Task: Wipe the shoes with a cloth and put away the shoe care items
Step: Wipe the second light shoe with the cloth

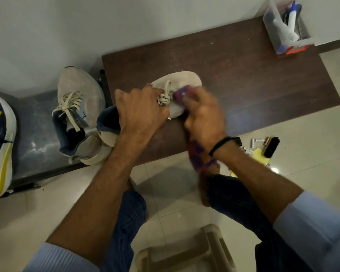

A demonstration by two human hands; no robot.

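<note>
- Gripping the beige shoe (182,79) at the lace knot and collar with the left hand (141,108), fingers curled over the tongue, pinning it on the dark table (243,75).
- Grasping a purple-and-red checked cloth (182,93) in the right hand (202,116), just beyond the left grip on the toe side, pressed to the shoe's upper. Too blurred to tell exactly how the fingers lie, though plainly closed on the fabric.
- Judged as mid-wipe on this shoe, with nothing of the putting-away begun.
- Risk of snagging the laces: wiping right beside the knot, so a stroke back toward the left grip could catch a loop and pull the bow loose.
- Risk of the shoe tipping: heel end hanging past the near table edge behind the left grip, so easing that hold during a hard stroke could rock it off.
- Risk from the cloth's loose tail, trailing back under the right wrist and off the table: likely to catch on the knee or brush the floor and carry grit back to the shoe.
- Risk of knocking the second beige shoe (77,107), close against the heel on the outer side of the left grip; cannot tell whether touching.
- Well away from both grips: a clear box (271,30) of care items at the table's far corner, and a black brush (271,147) with a yellow cloth (256,154) on the floor outside the right wrist. Easy to kick or overlook there.
</note>
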